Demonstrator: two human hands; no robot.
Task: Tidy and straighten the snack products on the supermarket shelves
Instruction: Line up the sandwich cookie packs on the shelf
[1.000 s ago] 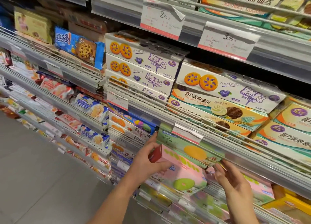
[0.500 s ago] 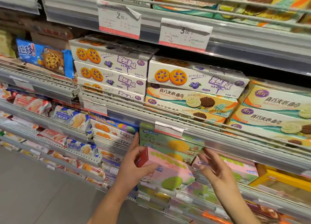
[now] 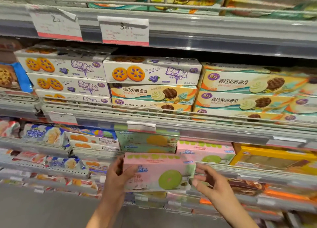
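Behind left hand [image 3: 118, 176], pink box [image 3: 159, 172] end hidden; print blurred.

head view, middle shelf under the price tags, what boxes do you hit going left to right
blue cookie pack → stack of white blueberry cookie boxes → white blueberry box sitting on two orange sandwich cookie boxes → stack of orange sandwich cookie boxes

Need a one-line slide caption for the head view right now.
Left hand grips a pink snack box in front of the shelf rail, right hand at its other end.
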